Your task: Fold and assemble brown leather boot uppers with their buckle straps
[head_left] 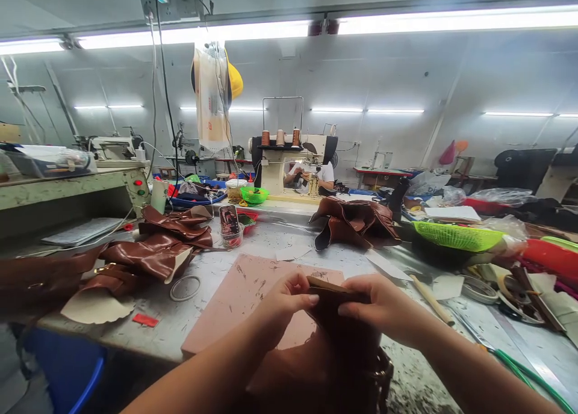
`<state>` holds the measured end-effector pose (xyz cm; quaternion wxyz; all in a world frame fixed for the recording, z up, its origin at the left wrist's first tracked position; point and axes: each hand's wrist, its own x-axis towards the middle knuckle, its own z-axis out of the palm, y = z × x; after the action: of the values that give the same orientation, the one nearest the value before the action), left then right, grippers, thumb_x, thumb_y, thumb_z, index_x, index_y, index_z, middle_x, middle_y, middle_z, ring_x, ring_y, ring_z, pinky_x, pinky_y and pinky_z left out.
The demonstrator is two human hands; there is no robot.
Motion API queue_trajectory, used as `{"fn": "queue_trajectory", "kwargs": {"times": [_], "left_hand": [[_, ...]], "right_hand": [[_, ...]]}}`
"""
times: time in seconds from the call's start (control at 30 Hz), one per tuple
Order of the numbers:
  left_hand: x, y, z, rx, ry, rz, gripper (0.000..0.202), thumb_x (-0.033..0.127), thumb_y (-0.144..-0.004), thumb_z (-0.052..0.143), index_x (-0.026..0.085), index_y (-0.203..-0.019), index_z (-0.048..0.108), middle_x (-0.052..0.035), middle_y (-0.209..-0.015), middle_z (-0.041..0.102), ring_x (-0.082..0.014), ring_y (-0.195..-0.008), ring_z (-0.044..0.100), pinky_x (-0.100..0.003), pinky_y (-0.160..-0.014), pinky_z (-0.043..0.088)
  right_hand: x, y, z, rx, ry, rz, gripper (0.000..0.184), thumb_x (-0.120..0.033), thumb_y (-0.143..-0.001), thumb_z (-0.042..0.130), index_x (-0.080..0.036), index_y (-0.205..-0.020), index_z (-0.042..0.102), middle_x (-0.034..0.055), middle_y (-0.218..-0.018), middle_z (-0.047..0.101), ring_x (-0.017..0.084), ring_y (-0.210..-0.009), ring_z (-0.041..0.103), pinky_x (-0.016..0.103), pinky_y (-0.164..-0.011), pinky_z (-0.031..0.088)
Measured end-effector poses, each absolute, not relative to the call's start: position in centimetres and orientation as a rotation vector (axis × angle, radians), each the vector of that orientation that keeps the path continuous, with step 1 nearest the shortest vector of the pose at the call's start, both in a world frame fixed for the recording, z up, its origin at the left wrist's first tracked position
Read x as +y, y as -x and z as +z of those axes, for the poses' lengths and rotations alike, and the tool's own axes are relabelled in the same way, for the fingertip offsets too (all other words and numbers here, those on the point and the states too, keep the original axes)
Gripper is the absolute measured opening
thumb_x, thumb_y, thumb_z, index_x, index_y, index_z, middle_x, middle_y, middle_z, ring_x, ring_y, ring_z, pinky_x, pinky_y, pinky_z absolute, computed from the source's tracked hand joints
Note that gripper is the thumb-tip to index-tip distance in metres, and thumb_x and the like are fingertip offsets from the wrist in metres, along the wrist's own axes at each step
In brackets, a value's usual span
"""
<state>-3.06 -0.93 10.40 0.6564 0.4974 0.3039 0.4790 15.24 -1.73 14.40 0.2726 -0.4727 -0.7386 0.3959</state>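
Observation:
Between my hands is a dark brown leather piece (343, 333), its upper edge raised above a pink board (230, 305). My left hand (289, 299) pinches the left end of that edge between thumb and fingers. At the right end, my right hand (374, 302) grips the same edge with the thumb on the near side. A tan strip (326, 283) shows along the top between the two hands. Lower down, the leather hangs toward me in shadow, and a metal buckle (383, 372) shows at its right side. The lower part of the piece is too dark to make out.
Brown leather pieces (149, 254) lie left, and another leather bundle (356, 221) lies behind the board. A tape roll (185, 288), a wooden-handled tool (431, 299) and green-handled scissors (519, 366) lie around. A sewing machine (289, 167) stands ahead, a person (325, 176) behind it.

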Motion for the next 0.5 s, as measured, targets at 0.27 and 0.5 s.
{"fn": "queue_trajectory", "kwargs": {"times": [0.27, 0.5], "left_hand": [[-1.1, 2.5, 10.0, 0.659, -1.101, 1.225, 0.033, 0.023, -0.055, 0.073, 0.016, -0.059, 0.041, 0.0045, -0.056, 0.048, -0.0095, -0.058, 0.043, -0.023, -0.059, 0.032], [-3.2, 2.2, 10.7, 0.636, -1.256, 1.228, 0.036, 0.017, -0.060, 0.072, 0.020, -0.082, 0.043, 0.0059, -0.059, 0.052, -0.0091, -0.056, 0.046, -0.021, -0.057, 0.035]], "right_hand": [[-1.6, -15.5, 14.8, -2.091, 1.350, 0.992, 0.013, -0.022, -0.064, 0.055, -0.016, -0.072, 0.064, -0.0003, -0.068, 0.060, 0.016, -0.067, 0.053, 0.025, -0.059, 0.038], [-3.5, -14.6, 15.6, -2.483, 1.231, 0.519, 0.015, -0.027, -0.080, 0.051, -0.020, -0.073, 0.062, 0.0013, -0.068, 0.064, 0.016, -0.063, 0.055, 0.025, -0.057, 0.039]]}}
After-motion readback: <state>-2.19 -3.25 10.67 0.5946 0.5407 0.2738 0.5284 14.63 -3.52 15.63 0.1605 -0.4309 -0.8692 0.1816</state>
